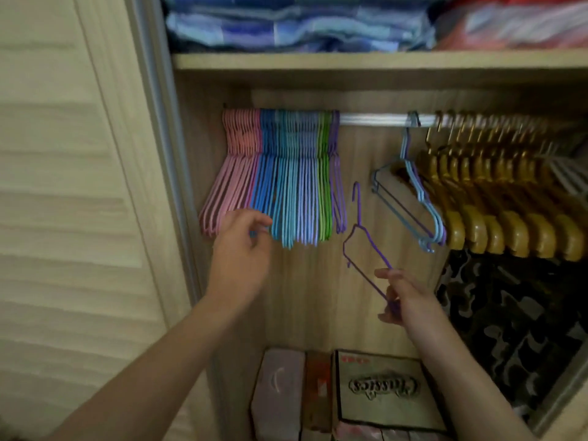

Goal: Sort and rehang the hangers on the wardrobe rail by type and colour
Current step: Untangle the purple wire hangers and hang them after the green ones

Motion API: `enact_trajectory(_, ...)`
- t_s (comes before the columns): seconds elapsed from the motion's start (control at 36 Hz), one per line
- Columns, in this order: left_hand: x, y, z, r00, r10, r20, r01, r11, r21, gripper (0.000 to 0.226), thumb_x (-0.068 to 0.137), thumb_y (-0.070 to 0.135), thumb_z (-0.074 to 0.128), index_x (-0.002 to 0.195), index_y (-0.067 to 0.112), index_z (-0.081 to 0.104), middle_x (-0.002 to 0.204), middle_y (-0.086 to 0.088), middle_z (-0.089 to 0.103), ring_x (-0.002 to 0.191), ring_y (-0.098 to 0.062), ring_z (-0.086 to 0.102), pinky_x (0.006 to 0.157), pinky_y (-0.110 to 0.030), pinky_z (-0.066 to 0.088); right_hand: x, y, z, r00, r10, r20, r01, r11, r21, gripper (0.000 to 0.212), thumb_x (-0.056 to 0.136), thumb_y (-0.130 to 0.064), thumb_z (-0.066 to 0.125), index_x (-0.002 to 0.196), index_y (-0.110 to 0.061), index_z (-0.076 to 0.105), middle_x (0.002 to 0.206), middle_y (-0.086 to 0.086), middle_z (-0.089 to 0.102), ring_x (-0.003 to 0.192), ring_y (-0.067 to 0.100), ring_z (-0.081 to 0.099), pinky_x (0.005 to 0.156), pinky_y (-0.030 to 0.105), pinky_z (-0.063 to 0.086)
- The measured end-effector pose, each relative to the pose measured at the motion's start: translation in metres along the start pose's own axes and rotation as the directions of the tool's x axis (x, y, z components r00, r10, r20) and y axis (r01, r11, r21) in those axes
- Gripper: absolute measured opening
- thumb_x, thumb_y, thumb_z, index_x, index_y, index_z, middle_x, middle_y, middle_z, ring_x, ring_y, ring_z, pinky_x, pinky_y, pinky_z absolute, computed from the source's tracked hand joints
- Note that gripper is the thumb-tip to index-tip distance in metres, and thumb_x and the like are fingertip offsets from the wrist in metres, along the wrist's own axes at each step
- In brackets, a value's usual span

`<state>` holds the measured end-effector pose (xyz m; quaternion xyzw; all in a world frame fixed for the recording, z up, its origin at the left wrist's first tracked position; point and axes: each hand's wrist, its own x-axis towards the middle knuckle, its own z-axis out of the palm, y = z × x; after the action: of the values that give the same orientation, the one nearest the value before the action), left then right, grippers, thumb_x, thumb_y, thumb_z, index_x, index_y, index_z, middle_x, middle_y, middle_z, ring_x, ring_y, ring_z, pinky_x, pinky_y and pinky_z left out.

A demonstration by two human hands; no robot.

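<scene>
Purple hanger (pixel 366 246) | hook up, tilted | R hand (pixel 405 300) pinching corner

At frame centre I see one purple wire hanger (pixel 366 246), tilted, hook up, off the rail (pixel 372 118).

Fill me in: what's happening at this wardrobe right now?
A person is sorting hangers. The right hand pinches a loose purple wire hanger below the metal rail. The left hand reaches the colour-grouped wire hangers at left. A few mixed wire hangers hang unsorted beside the wooden hangers.
</scene>
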<state>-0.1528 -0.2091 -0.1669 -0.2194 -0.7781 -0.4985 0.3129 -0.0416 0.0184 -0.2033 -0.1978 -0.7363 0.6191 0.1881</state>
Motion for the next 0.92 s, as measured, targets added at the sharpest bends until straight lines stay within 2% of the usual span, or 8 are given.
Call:
enact_trajectory(0.11,0.057,0.027,-0.031,0.942,0.318,-0.111,-0.278,0.920,0.278,0.019,0.085,0.006,0.057,0.099,0.009,0.069,0.123,-0.009,0.056,0.120,-0.023,0.052,0.106,-0.045,0.044,0.014,-0.033,0.001,0.996,-0.090,-0.025,0.090,0.996,0.005,0.030,0.106,-0.033,0.039,0.104,-0.032,0.068,0.075,0.002,0.046,0.072,0.021,0.052,0.090,0.054,0.055)
enact_trajectory(0.22,0.103,0.040,-0.064,0.750,0.624,-0.221,-0.372,0.674,0.639,0.037,0.084,0.010,0.061,0.120,0.005,0.065,0.152,-0.032,0.038,0.145,-0.051,0.028,0.120,-0.060,0.022,0.029,-0.049,-0.001,0.988,-0.147,-0.054,0.148,0.989,0.009,0.029,0.106,-0.033,0.039,0.103,-0.033,0.068,0.074,0.003,0.047,0.071,0.023,0.054,0.090,0.058,0.055)
enact_trajectory(0.36,0.139,0.023,-0.088,0.822,0.525,-0.221,-0.187,0.615,0.766,0.064,0.088,0.021,0.060,0.148,0.006,0.043,0.161,-0.034,0.020,0.150,-0.054,0.015,0.122,-0.062,0.016,0.053,-0.059,-0.002,0.980,-0.174,-0.098,0.175,0.985,-0.005,0.028,0.103,-0.040,0.042,0.099,-0.038,0.069,0.057,-0.008,0.051,0.070,0.024,0.059,0.092,0.060,0.054)
enact_trajectory(0.67,0.144,0.006,-0.089,0.821,0.529,-0.213,-0.175,0.589,0.789,0.058,0.083,-0.008,0.058,0.139,0.007,0.056,0.166,-0.033,0.006,0.152,-0.054,0.007,0.123,-0.062,0.015,0.099,-0.081,0.012,0.938,-0.340,-0.070,0.336,0.940,-0.056,0.027,0.103,-0.043,0.040,0.103,-0.038,0.066,0.057,-0.012,0.057,0.070,0.022,0.063,0.089,0.057,0.056)
enact_trajectory(0.72,0.144,0.007,-0.088,0.822,0.530,-0.210,-0.175,0.586,0.791,0.056,0.082,-0.008,0.058,0.136,0.006,0.058,0.165,-0.034,0.006,0.152,-0.055,0.008,0.123,-0.062,0.015,0.109,-0.085,0.018,0.915,-0.400,-0.055,0.394,0.914,-0.094,0.027,0.106,-0.041,0.039,0.103,-0.036,0.065,0.068,-0.007,0.058,0.071,0.024,0.067,0.085,0.050,0.057)
enact_trajectory(0.78,0.144,0.007,-0.088,0.823,0.529,-0.207,-0.177,0.585,0.791,0.054,0.081,-0.009,0.058,0.132,0.005,0.061,0.165,-0.035,0.007,0.152,-0.055,0.008,0.122,-0.063,0.015,0.114,-0.087,0.024,0.892,-0.452,-0.021,0.440,0.879,-0.185,0.031,0.108,-0.038,0.036,0.104,-0.026,0.064,0.079,0.002,0.058,0.072,0.023,0.068,0.072,0.029,0.057)
enact_trajectory(0.83,0.144,0.007,-0.089,0.823,0.532,-0.201,-0.185,0.584,0.790,0.050,0.080,-0.008,0.058,0.128,0.004,0.063,0.165,-0.035,0.007,0.152,-0.056,0.008,0.122,-0.064,0.016,0.117,-0.081,0.029,0.890,-0.456,0.031,0.447,0.856,-0.261,0.032,0.109,-0.035,0.033,0.099,-0.019,0.060,0.087,0.009,0.060,0.076,0.022,0.067,0.050,0.009,0.043)
enact_trajectory(0.92,0.144,0.006,-0.089,0.820,0.538,-0.196,-0.198,0.588,0.784,0.044,0.081,-0.007,0.057,0.123,0.003,0.066,0.165,-0.035,0.008,0.151,-0.056,0.009,0.122,-0.064,0.016,0.116,-0.068,0.036,0.891,-0.450,0.055,0.443,0.839,-0.315,0.029,0.109,-0.033,0.032,0.094,-0.025,0.055,0.086,0.005,0.060,0.076,0.018,0.067,0.050,0.007,0.041)
